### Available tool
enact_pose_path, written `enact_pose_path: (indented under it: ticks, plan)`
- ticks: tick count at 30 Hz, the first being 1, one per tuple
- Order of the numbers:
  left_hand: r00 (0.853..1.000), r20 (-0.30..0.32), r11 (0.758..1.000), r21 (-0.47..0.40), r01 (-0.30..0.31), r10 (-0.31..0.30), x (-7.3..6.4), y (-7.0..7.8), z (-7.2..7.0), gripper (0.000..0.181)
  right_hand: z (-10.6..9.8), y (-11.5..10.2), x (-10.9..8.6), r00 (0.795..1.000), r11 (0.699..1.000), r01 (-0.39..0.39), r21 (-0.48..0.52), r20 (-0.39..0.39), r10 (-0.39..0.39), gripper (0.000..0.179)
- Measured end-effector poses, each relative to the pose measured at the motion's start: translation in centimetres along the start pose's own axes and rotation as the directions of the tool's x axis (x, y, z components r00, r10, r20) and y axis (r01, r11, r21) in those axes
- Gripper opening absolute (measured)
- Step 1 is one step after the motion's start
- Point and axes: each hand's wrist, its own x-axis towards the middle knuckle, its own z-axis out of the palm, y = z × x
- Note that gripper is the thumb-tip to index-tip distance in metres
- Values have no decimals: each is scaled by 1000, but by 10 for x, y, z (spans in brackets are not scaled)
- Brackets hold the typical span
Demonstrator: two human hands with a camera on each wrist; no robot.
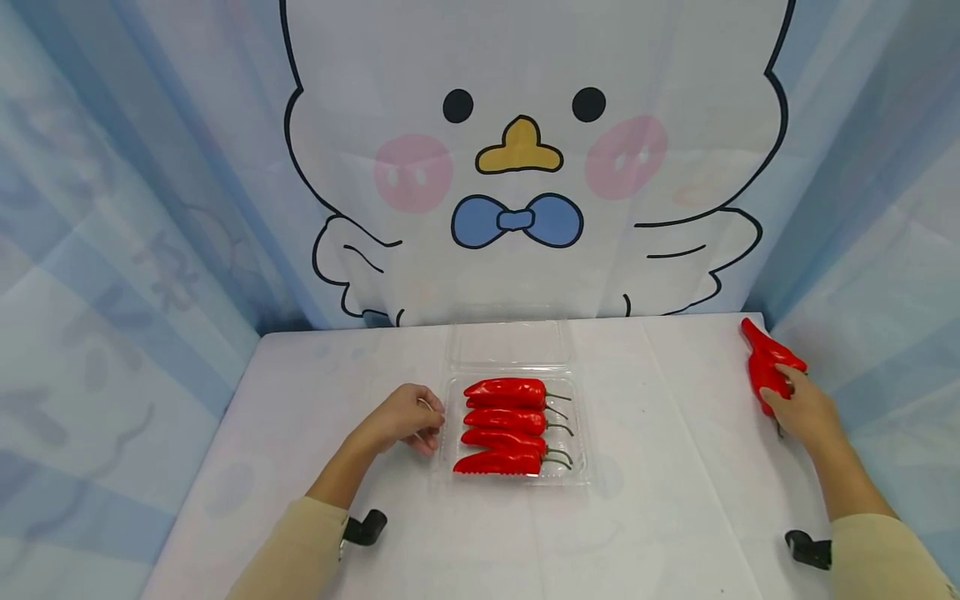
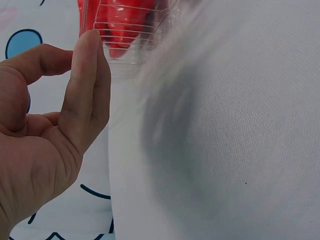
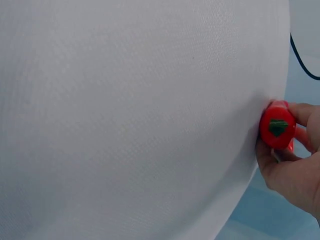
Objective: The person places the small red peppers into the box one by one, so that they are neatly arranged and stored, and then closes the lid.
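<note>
In the head view several long red chili peppers (image 1: 504, 421) with thin green stems lie side by side in a clear plastic box (image 1: 579, 475). My left hand (image 1: 411, 418) is at the box's left edge with fingers loosely bent. From the left wrist, a fingertip overlaps the box's ribbed wall (image 2: 125, 25); I cannot tell whether it touches. Far to the right, my right hand (image 1: 806, 404) grips a red chili pepper (image 1: 767, 375) between thumb and fingers. Its green stem end faces the right wrist camera (image 3: 278, 127). More red shows behind it, partly hidden by the hand.
The box's clear lid (image 1: 510, 343) is folded back toward the curtain (image 1: 517, 283), which has a cartoon bird. A white cloth covers the table (image 1: 637, 533). Blue-and-white curtains (image 1: 112, 292) hang at both sides. A dark cable (image 3: 302, 62) shows in the right wrist view.
</note>
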Motion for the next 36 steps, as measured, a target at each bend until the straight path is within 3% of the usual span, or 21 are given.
enact_pose_path:
  ticks: [36]
  plan:
    - [1000,10,1000,-3,-3,3,3,-1,-1,13,0,-2,-13,998,998,66,16,-22,-65,81]
